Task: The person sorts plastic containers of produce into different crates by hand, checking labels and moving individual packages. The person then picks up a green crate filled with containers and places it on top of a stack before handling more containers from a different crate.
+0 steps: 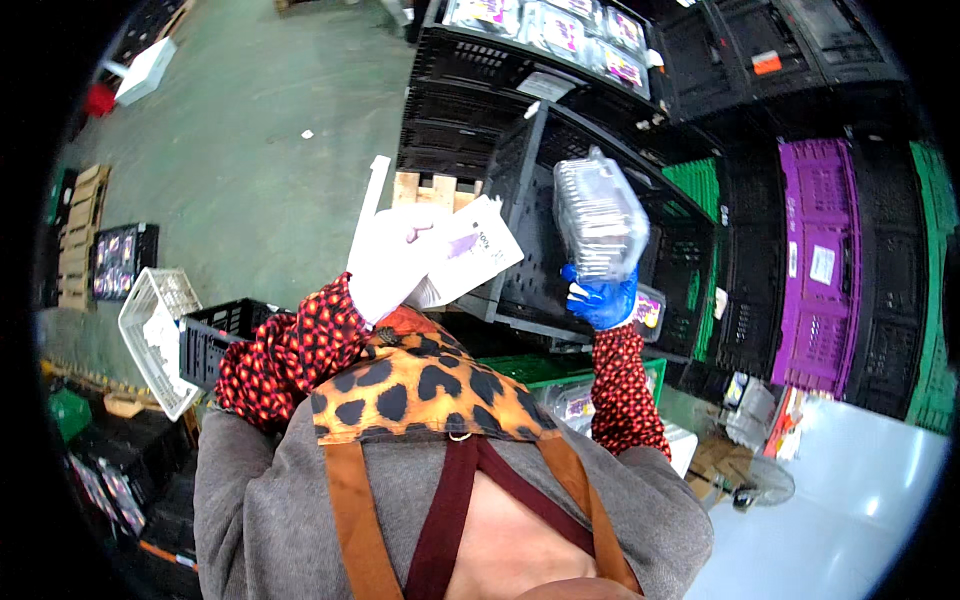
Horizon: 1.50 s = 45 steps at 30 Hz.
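Observation:
My left hand [385, 255], in a white glove, is closed around a stack of printed white cards or labels [482, 250] with a purple patch. A narrow white strip [372, 195] sticks up beside that hand; what it belongs to I cannot tell. On the right, my blue-gloved right hand [605, 300] grips the lower end of a clear plastic container [600, 215], which looks like several nested together. The container is tilted over a dark grey crate [515, 190]. Part of a packed container with a purple and yellow label [649, 312] shows beside my right wrist.
Beyond the grey crate, a black crate [480, 55] holds several labelled clear packs. Black, green and purple crates [815, 270] line the right side. A green crate [530, 372] stands close to my apron. White [150, 330] and black baskets [210, 345] are at my left, near green floor [300, 100].

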Each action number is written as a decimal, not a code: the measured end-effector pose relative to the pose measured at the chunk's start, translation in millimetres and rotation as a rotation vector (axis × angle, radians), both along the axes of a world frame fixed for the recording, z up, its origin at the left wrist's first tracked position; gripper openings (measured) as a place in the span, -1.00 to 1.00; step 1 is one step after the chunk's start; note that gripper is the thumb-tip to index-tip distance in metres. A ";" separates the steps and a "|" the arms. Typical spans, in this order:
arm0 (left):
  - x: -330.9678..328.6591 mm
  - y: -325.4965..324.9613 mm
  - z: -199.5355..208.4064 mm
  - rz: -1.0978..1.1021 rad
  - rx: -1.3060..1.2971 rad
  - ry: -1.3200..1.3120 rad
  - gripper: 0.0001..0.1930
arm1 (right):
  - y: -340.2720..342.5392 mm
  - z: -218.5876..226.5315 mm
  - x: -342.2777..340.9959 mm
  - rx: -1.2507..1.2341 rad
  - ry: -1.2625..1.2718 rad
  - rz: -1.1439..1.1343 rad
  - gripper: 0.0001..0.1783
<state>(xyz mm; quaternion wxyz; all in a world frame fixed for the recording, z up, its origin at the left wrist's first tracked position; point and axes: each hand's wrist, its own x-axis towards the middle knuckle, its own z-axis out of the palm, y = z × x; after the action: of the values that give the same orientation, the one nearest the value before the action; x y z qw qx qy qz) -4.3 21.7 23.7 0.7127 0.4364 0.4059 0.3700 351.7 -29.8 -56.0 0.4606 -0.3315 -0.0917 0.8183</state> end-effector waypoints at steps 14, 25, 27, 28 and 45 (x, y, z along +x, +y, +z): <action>97.1 7.3 22.9 -0.552 -0.091 -0.256 -0.78 | -105.7 47.4 -112.9 0.288 0.325 -0.335 -0.26; 94.0 -29.9 -3.6 -0.923 0.033 -0.074 -0.63 | -213.4 22.6 -148.0 0.017 -1.107 -1.020 -0.37; 76.3 -27.0 4.3 -1.170 0.207 -0.015 -0.64 | -267.8 18.7 -127.9 0.140 -0.900 -1.068 -0.35; 67.5 -22.2 2.4 -1.280 0.283 -0.054 -0.67 | -303.1 24.7 -116.0 0.207 -0.491 -1.081 -0.37; 71.6 -20.3 22.4 -1.418 0.189 -0.125 -0.83 | -427.1 -126.4 18.2 -0.427 -0.506 -0.234 -0.39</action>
<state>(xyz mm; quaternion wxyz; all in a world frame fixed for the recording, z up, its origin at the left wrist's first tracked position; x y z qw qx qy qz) 67.3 1.4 46.1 0.7625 0.6329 -0.0509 -0.1241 370.0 -456.9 -182.4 0.4342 -0.6207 0.0088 0.6528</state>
